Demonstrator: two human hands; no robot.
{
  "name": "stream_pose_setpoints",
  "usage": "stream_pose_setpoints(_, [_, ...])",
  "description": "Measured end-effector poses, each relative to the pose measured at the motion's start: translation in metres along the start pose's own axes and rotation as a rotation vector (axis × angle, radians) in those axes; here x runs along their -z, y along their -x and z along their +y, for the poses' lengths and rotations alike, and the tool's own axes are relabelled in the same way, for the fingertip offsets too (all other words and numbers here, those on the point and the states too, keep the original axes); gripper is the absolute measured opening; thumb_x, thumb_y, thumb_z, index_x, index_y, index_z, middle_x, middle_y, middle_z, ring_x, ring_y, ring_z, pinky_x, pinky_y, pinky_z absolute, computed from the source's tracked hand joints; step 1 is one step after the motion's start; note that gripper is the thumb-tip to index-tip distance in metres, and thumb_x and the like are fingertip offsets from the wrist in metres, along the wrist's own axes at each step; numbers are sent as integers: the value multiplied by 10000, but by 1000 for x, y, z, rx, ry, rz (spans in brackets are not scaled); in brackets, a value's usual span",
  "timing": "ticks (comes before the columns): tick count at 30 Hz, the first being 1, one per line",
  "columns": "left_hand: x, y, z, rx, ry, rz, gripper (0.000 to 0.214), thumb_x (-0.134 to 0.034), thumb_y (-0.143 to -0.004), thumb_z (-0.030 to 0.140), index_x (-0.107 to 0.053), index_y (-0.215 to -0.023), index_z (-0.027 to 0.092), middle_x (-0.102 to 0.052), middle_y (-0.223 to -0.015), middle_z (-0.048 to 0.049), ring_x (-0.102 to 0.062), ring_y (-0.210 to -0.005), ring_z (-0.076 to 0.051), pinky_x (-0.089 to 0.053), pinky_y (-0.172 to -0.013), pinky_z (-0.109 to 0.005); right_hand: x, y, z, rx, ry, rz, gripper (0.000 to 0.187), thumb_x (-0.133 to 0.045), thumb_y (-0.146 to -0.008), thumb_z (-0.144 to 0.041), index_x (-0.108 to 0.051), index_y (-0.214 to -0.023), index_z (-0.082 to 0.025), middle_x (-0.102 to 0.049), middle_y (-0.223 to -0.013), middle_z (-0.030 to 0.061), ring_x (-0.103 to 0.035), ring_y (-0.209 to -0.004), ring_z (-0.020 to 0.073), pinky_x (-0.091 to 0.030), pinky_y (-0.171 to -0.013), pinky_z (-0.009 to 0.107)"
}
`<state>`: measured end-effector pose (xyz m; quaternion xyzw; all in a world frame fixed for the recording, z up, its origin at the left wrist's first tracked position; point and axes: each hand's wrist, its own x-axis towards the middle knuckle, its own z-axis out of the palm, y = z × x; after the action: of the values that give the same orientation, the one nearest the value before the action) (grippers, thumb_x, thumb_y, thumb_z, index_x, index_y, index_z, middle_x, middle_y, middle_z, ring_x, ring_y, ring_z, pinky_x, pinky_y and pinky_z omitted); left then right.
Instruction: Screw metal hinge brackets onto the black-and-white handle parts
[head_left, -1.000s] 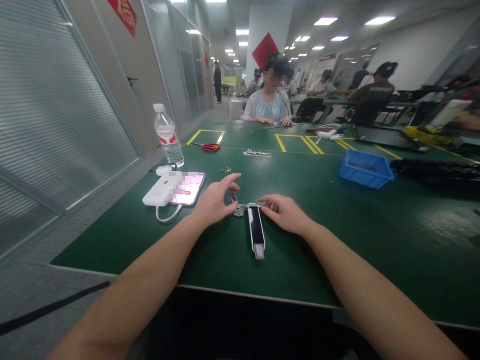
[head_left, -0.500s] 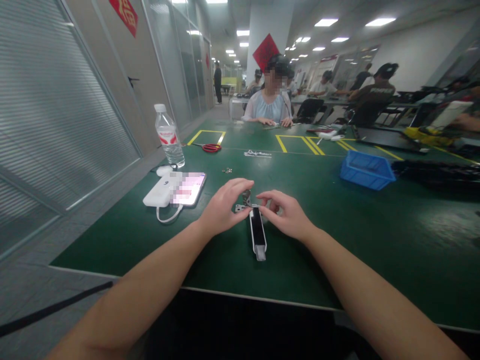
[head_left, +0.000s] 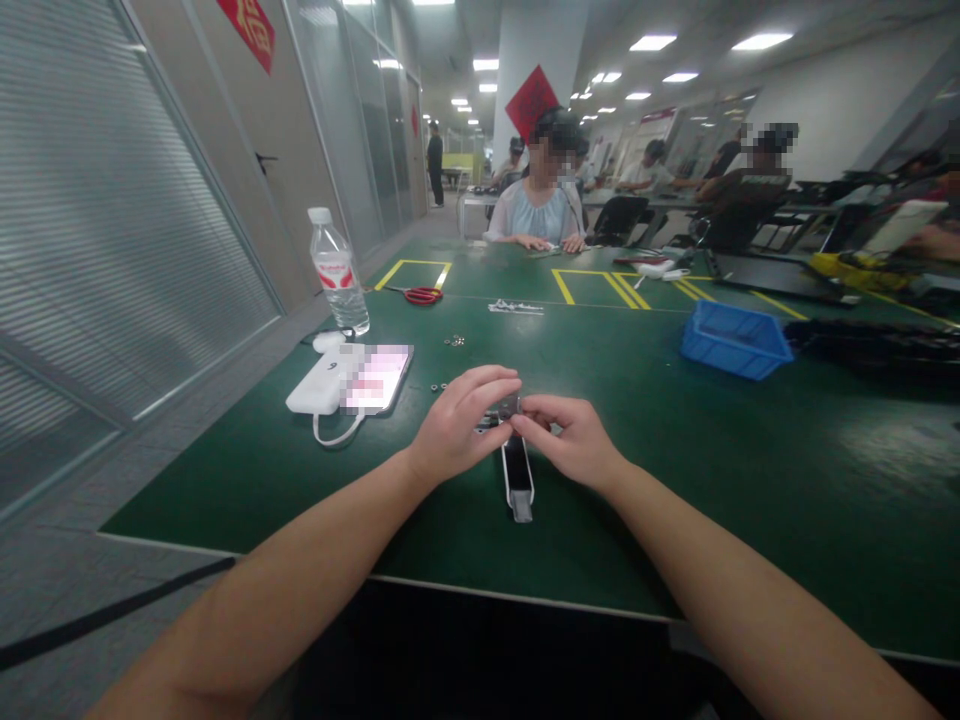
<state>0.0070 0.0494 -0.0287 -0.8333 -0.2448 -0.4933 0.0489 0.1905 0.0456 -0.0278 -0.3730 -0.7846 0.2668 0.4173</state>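
A long black-and-silver metal part [head_left: 517, 480] lies on the green table [head_left: 675, 470] in front of me, its far end under my fingers. My left hand [head_left: 457, 425] and my right hand [head_left: 566, 440] meet over that end. Both pinch a small silver metal bracket [head_left: 501, 410] there, fingers curled close together. What lies beneath the fingertips is mostly hidden.
A phone [head_left: 379, 378] on a white power bank [head_left: 319, 388] and a water bottle [head_left: 337, 272] stand at the left. Red scissors [head_left: 422, 295], small loose metal parts [head_left: 453, 341] and a blue bin [head_left: 735, 340] lie farther off. A person [head_left: 544, 200] sits across the table; others work behind.
My two hands have moved together over the far end of the long part; the left hand slid right and closed its fingers. The bracket, earlier lying beside the part, is now between my fingers.
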Motion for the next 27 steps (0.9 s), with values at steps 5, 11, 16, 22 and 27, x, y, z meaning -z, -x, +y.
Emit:
stream_pose_setpoints(5, [2,-2,-1,75,23,20,384,-634,-818,212,-485,-1172,215,-609,-1142,-85,-575,-1101,-206,-498,-943,-397,1,-4,8,-105,-194,102,260,-545,-840,-420,-627,-876,-176,-640,-695,21,-516,-514,103,-415,-478,240])
stream_pose_setpoints(11, [2,-2,-3,136,30,-41,278,-585,-834,187,-540,-1108,200,-632,-1103,-81,-586,-1073,-202,-487,-934,-388,7,-11,20,-216,-319,139,315,-617,-765,-487,-586,-840,-183,-608,-663,-2,-481,-466,86,-423,-465,240])
stream_pose_setpoints(16, [5,-3,-10,274,-87,-232,147,-539,-834,163,-596,-967,192,-670,-988,-54,-613,-977,-200,-468,-874,-374,13,-15,27,-260,-319,191,251,-589,-758,-394,-616,-895,-186,-644,-810,33,-544,-625,116,-470,-600,273])
stream_pose_setpoints(22, [6,1,-24,490,-158,-380,111,-558,-819,180,-636,-897,197,-661,-991,-48,-585,-996,-224,-441,-873,-409,18,-16,53,-349,-147,261,296,-486,-779,-279,-579,-1036,-165,-582,-726,0,-491,-583,117,-397,-566,261])
stream_pose_setpoints(27, [4,5,-28,552,-180,-469,129,-563,-818,206,-672,-887,207,-653,-976,-58,-584,-977,-235,-448,-853,-417,21,-14,70,-379,9,242,181,-449,-733,-146,-545,-883,-176,-571,-689,-10,-536,-634,127,-420,-637,270])
